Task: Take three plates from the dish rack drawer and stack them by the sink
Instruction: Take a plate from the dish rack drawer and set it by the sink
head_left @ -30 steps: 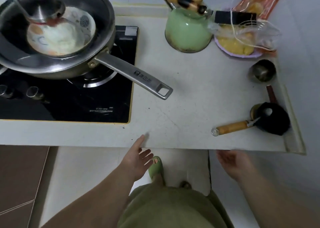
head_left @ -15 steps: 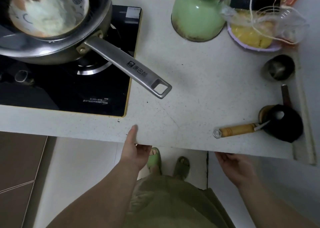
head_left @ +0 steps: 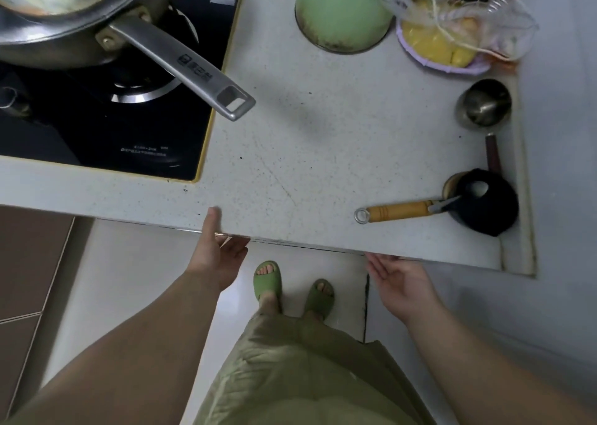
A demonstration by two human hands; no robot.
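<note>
No plates, dish rack drawer or sink are in view. My left hand (head_left: 216, 256) is at the front edge of the white countertop (head_left: 323, 166), thumb lying up against the edge and fingers spread just under it, holding nothing. My right hand (head_left: 397, 279) is farther right, palm up and fingers apart, its fingertips reaching under the same edge. Whatever lies beneath the counter is hidden by the overhang.
A steel pan's long handle (head_left: 187, 65) juts over the counter from the black hob (head_left: 97, 127). At the back stand a green kettle (head_left: 339, 10) and bagged yellow food (head_left: 452, 36). On the right are a steel cup (head_left: 484, 104), a black scoop (head_left: 484, 201) and a wooden-handled tool (head_left: 400, 211). My feet in green slippers (head_left: 267, 279) are on white floor.
Both hands have risen to the counter's front edge, and the left fingers have gone under it. The view has tilted down and closer to the counter.
</note>
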